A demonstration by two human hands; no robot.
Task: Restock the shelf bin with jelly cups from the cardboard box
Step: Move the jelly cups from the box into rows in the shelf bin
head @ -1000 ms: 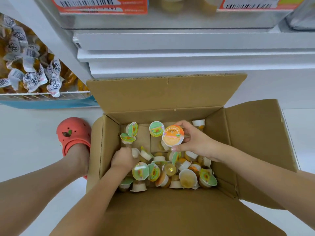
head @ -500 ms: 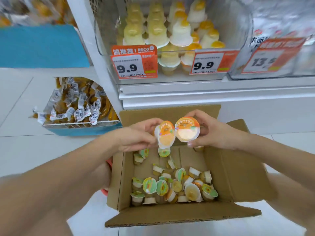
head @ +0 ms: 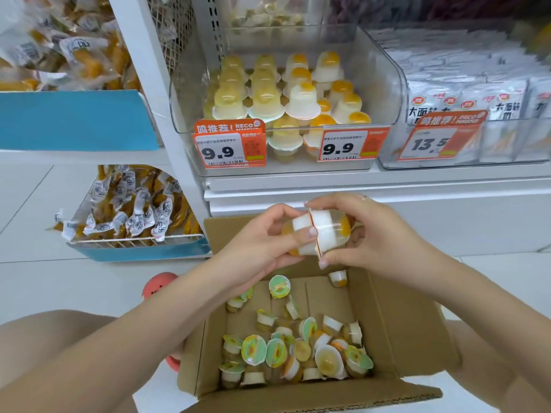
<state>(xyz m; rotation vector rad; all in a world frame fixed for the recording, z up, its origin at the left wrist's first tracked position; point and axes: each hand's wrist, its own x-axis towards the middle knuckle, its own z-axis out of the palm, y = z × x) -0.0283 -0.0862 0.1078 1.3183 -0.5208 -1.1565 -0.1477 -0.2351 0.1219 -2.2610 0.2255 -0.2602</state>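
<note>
**Two Jelly Cups Held Lid to Lid Above the Box**

Head view: the left hand (head: 262,236) and right hand (head: 366,234) meet above the open box (head: 417,323), each with fingers curled round one of two cups (head: 320,231) pressed lid to lid. More cups lie loose on the box floor. Beyond, the clear shelf bin (head: 384,84) holds stacked cups behind two 9.9 price tags (head: 229,147). At left, a wire basket (head: 134,242) holds wrapped snacks.

I am in a retail shop: orange price tags (head: 229,148) front a clear shelf bin (head: 286,114) beside packaged snacks (head: 465,105).
</note>
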